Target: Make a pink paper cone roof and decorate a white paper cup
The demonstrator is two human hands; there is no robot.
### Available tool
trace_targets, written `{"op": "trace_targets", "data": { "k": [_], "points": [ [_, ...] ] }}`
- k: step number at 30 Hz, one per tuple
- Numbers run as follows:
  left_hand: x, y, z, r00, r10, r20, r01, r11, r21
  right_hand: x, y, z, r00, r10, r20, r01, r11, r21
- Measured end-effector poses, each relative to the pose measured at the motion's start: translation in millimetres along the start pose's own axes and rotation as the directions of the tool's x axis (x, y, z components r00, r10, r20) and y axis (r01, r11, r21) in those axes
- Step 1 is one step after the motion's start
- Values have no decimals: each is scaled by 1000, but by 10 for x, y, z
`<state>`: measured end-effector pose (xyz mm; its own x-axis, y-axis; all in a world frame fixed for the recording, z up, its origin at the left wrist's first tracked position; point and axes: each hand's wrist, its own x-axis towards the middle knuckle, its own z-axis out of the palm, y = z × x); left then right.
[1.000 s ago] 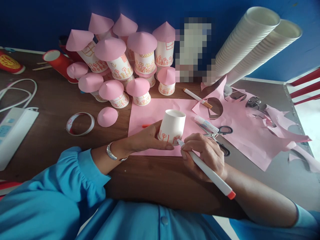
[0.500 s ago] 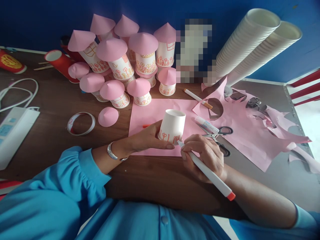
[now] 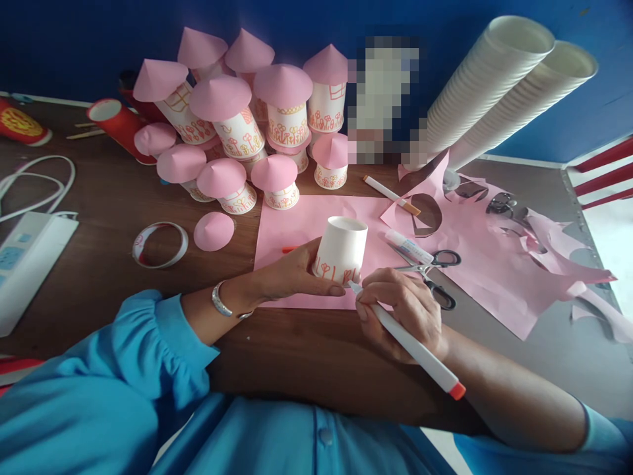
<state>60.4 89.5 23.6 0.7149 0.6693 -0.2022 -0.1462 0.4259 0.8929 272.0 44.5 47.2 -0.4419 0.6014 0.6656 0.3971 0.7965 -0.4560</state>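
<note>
A white paper cup, its narrower end up, is gripped by my left hand above a sheet of pink paper. Red flower and stem lines run along the cup's lower rim. My right hand is closed around a white marker pen with an orange-red end. The pen's tip meets the cup near its lower edge, beside my left thumb. Under my left hand, part of an orange-red pen cap shows on the pink paper. Scissors and a glue tube lie just beyond my right hand.
Several decorated cups with pink cone roofs stand at the back left. Nearer are a loose pink cone and a tape roll. Tall cup stacks lean at the back right, behind cut pink paper. A power strip lies left.
The pen tip has shifted very slightly left along the cup's lower edge, and a bit more red line shows there. My left hand and the cup stay in place.
</note>
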Motion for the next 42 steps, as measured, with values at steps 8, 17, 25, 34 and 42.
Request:
{"op": "trace_targets", "data": {
  "k": [8,17,25,34,42],
  "points": [
    [-8,13,8,999,-36,-38,37,999,22,-6,3,2,1000,9,3,-9,1000,4],
    [-13,8,20,997,-50,-66,52,998,41,5,7,6,1000,17,-13,-17,1000,-22],
    [-27,-33,-15,995,-54,-87,63,993,102,16,7,7,1000,-1,-17,0,1000,-31],
    [-27,-34,-7,996,-57,-69,62,995,77,15,11,8,1000,-16,6,16,1000,-21],
    [-15,-13,9,996,-55,-67,59,997,54,10,-3,0,1000,11,15,-11,1000,-25]
  ]
}}
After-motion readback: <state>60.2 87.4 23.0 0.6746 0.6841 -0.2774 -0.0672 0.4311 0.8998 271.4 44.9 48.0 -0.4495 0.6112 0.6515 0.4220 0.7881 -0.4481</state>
